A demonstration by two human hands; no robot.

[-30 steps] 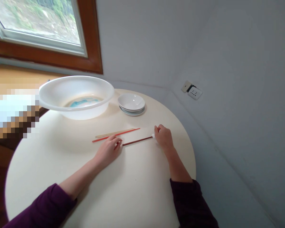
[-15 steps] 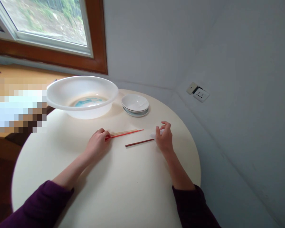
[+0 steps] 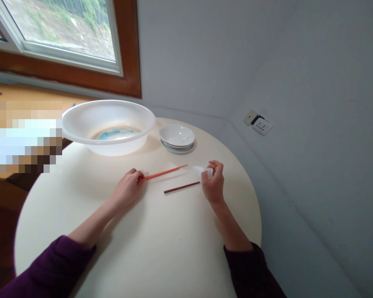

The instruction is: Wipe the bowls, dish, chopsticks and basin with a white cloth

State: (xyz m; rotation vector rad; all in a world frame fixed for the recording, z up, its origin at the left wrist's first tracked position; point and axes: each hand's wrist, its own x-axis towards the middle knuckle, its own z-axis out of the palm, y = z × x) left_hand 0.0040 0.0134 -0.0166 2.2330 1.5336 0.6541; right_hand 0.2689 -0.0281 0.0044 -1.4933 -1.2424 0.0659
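Observation:
My left hand point(image 3: 128, 189) is closed on one end of a red chopstick point(image 3: 166, 171), which slants up to the right just off the round cream table point(image 3: 161, 248). A dark brown chopstick point(image 3: 181, 187) lies loose on the table between my hands. My right hand point(image 3: 213, 182) pinches a small white cloth or tissue point(image 3: 200, 170) close to that chopstick's right end.
A big white plastic basin point(image 3: 108, 126) with a little water and something blue in it stands at the table's far left. Two stacked white bowls point(image 3: 177, 138) sit to its right. A window, grey walls and a wall socket point(image 3: 257, 122) lie beyond the table's edge.
My left hand left the brown chopstick, moved left and took the red one, lifting its far end. My right hand let go of the brown chopstick's tip and raised the white cloth.

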